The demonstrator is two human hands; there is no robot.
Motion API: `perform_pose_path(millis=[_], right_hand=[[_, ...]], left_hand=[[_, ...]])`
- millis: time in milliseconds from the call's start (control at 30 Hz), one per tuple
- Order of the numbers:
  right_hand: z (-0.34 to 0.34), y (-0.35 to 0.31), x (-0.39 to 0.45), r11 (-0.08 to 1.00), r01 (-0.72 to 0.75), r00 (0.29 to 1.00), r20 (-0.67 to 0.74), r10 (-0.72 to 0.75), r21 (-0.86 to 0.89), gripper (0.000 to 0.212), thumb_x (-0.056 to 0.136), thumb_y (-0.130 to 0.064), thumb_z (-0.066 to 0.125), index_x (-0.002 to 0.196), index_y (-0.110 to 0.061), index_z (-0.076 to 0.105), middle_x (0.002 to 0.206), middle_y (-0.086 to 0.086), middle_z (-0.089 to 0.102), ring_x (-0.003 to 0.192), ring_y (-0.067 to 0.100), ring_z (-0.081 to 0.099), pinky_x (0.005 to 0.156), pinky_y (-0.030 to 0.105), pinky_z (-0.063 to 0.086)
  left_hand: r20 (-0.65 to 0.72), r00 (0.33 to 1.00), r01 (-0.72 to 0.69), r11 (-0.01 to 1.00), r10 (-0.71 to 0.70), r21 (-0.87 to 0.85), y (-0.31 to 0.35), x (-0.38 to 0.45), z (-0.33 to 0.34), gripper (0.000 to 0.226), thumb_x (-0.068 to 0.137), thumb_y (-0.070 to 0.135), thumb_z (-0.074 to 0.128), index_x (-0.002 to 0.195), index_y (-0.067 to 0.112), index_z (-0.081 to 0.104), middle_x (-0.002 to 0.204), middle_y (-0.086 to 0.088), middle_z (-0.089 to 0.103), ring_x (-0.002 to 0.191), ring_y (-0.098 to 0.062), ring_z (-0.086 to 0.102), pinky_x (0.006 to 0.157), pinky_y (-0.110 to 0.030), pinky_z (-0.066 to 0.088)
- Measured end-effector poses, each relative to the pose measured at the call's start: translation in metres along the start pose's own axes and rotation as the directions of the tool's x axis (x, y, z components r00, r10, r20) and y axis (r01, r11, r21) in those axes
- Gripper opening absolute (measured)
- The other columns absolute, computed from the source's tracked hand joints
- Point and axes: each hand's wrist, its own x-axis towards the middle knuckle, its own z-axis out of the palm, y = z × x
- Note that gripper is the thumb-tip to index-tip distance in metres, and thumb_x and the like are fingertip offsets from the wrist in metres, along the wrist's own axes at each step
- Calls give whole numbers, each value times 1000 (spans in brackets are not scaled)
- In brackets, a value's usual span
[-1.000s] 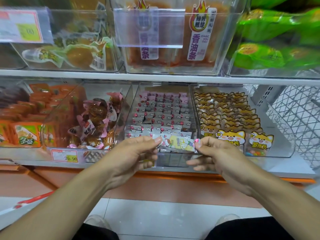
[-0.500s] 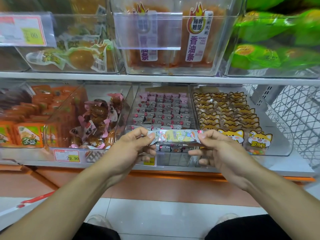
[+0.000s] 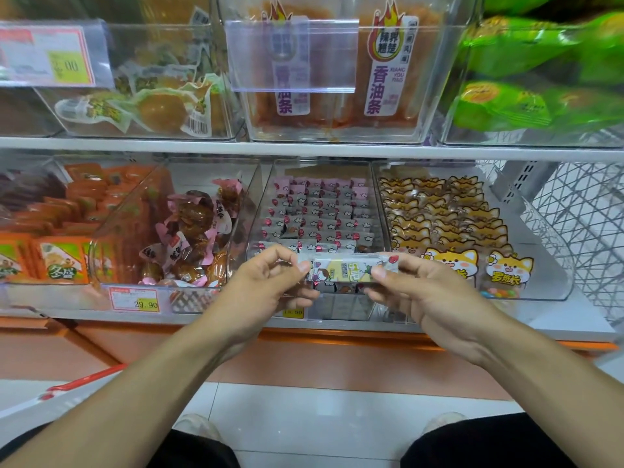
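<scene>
A row of small white-and-yellow snack packets [image 3: 344, 271] is held level between my two hands, just in front of a clear bin [image 3: 377, 211] filled with neat rows of the same kind of small pink-and-white packets. My left hand [image 3: 270, 285] pinches the row's left end with thumb and fingers. My right hand [image 3: 415, 292] pinches the right end. The row hangs over the bin's front lip, and the packets nearest the front are hidden behind it.
Clear bins line the lower shelf: orange packets [image 3: 60, 261], pink-wrapped brown snacks [image 3: 192, 238], fox-face packets [image 3: 449, 231]. The upper shelf [image 3: 304, 148] holds further bins. A price tag [image 3: 135, 298] sits at the shelf front. White wire mesh [image 3: 574, 211] stands at right.
My hands have lifted the row of packets from below the bin's front up to its lip and drawn it out straight and level.
</scene>
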Motion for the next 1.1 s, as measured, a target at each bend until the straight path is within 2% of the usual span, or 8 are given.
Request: perform_pose_path(millis=[167,300,467,600,667,767,967,1100], right_hand=[[-1,-2,-3,977,153,988,14,-153,-149,47,63,-16,85,108,-21,75,112,9,76,96,24,75,78,24,60],[3,-3,-9,924,244,968,133,-214,-294,40,57,-5,85,93,-20,75,102,4,77,88,13,74,70,17,56],[-6,-7,-14,974,-122,945,280,172,-188,61,66,13,79,121,-7,64,123,14,71,108,31,70,87,32,60],[0,-5,-16,966,-214,929,274,247,-146,52,76,-17,78,125,-7,65,123,13,72,102,36,72,81,32,62],[3,-4,-13,972,-161,958,210,195,-169,39,77,-23,76,112,-7,73,113,11,73,91,32,72,74,29,62],[1,-2,-9,985,-55,985,155,81,-165,30,74,-16,78,104,-9,76,107,12,76,86,27,72,73,28,62],[-1,-1,-9,877,229,971,162,-175,-422,33,67,-9,86,92,-29,78,108,0,75,102,13,70,86,25,57],[-2,0,-8,887,277,959,168,-229,-371,38,69,-1,86,94,-28,76,113,-1,75,107,9,69,84,21,54]], left_hand=[[-2,992,121,979,-123,-163,5,-2,6,51,77,48,75,114,13,69,120,-16,65,90,-34,75,73,-31,61],[100,974,218,957,-202,-193,5,-5,10,41,75,35,78,103,5,74,110,-20,74,87,-27,75,67,-25,61],[129,984,139,983,-123,-121,6,-2,1,34,65,1,84,97,8,73,110,-16,74,98,-32,74,70,-30,62],[70,997,-26,990,17,138,3,-2,1,47,56,4,92,92,28,77,111,0,74,104,-25,72,90,-33,56],[67,997,-54,990,46,130,-1,-2,4,49,56,2,91,94,28,77,111,0,74,109,-29,70,96,-39,57],[46,999,-22,1000,22,3,-1,-2,6,47,60,11,91,103,18,74,116,-8,73,104,-25,73,80,-30,61],[62,984,174,979,-168,-109,1,-4,8,44,77,28,78,108,-3,68,106,-13,76,98,-27,74,72,-32,62],[-4,998,66,994,-67,-85,0,-3,8,36,66,22,85,97,6,73,99,-19,76,88,-24,74,71,-35,63]])
